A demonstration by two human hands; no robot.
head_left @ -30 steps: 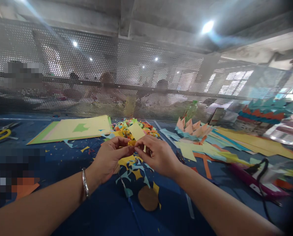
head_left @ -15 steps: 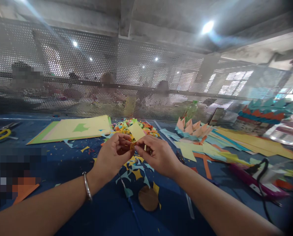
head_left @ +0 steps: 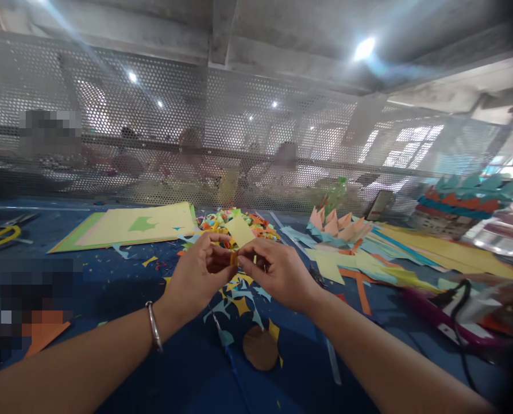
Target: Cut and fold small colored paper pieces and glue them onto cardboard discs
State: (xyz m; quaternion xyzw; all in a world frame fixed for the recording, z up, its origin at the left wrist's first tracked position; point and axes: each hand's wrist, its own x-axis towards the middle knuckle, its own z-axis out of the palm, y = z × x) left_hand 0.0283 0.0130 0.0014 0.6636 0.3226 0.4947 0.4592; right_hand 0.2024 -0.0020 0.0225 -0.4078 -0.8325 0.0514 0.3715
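Note:
Between the fingertips of both hands is a small orange-yellow piece (head_left: 234,260), probably paper, mostly covered by the fingers. My left hand (head_left: 202,273) pinches it from the left, and my right hand (head_left: 280,270) from the right. Just beyond the fingers, a pale yellow paper piece (head_left: 240,230) lies against a heap of coloured paper scraps (head_left: 260,221). Below the hands, a round brown disc (head_left: 260,348) rests on the blue table (head_left: 182,374). Left of the disc lies a thin blue-handled tool (head_left: 230,353), its kind unclear.
Stacked coloured sheets (head_left: 122,225) and yellow-handled scissors (head_left: 6,237) are on the left. To the right are a peach folded-paper piece (head_left: 340,226), paper strips (head_left: 446,247) and a purple object with a black cable (head_left: 437,319). A perforated metal screen (head_left: 161,132) stands behind.
The small orange-yellow piece has turned slightly between my fingertips. Both hands stay in nearly the same place. At the far right edge, a blurred brownish shape now shows near the purple object.

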